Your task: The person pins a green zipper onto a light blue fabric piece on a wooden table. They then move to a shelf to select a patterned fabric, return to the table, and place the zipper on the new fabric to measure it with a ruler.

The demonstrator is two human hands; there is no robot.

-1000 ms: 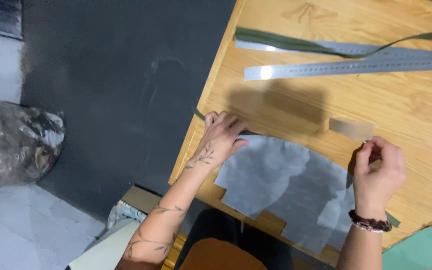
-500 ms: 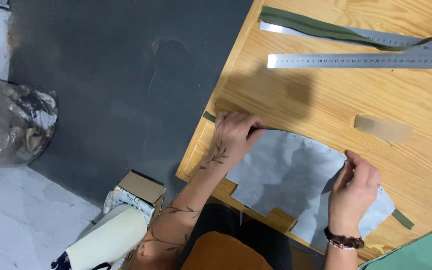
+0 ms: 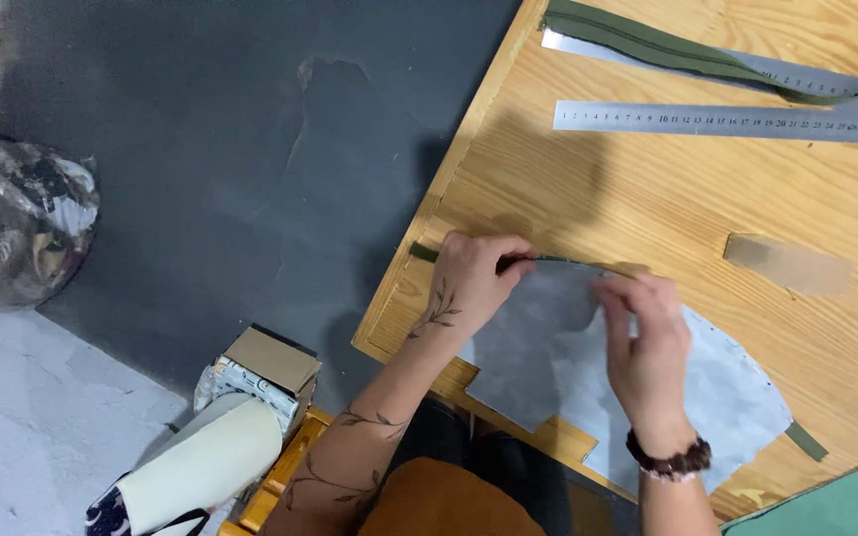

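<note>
Two hands are pressed on a grey curved fabric piece lying at the lower centre of the frame, on the near edge of a wooden table. The left hand is laid flat at the piece's upper left corner, fingers bent down on a thin dark green strip that is run along the piece's curved top edge. The right hand is set just right of it, fingers curled and tips pinched down at that same edge; whether the strip itself is gripped between them cannot be told.

Several things could go wrong here. The strip is thin and is held only at two close points, so it could slip off the edge between or beyond the hands if pressure is eased on one side. The piece overhangs the table's near edge at the lower centre, so it could be dragged off by its own weight or by a pull toward the body. Along the curve, the strip could be puckered or twisted if it is stretched too hard.

Two steel rulers, a second green strip and a small tan block are left well apart at the upper right.
</note>
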